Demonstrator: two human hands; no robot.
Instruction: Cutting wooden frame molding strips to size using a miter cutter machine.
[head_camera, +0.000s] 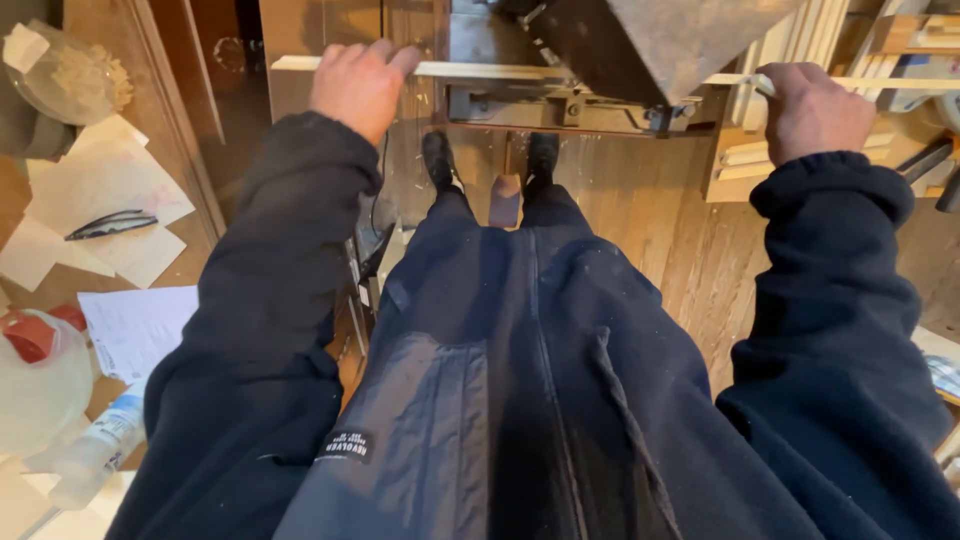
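Note:
A long thin pale wooden strip (480, 70) lies across a dark metal machine (600, 60) at the top of the view. My left hand (358, 85) rests on the strip's left end, fingers curled over it. My right hand (812, 108) grips the strip on the right side of the machine. Both arms wear dark sleeves. Below, my dark jacket, legs and black shoes (440, 160) stand on a wooden floor, with one foot beside a pedal (505, 200).
A cluttered table at the left holds papers (105, 190), black pliers (110, 225), a plastic bottle (95, 450) and a clear jug (35, 375). Stacked pale wooden strips (790, 50) and a wooden crate sit at the upper right.

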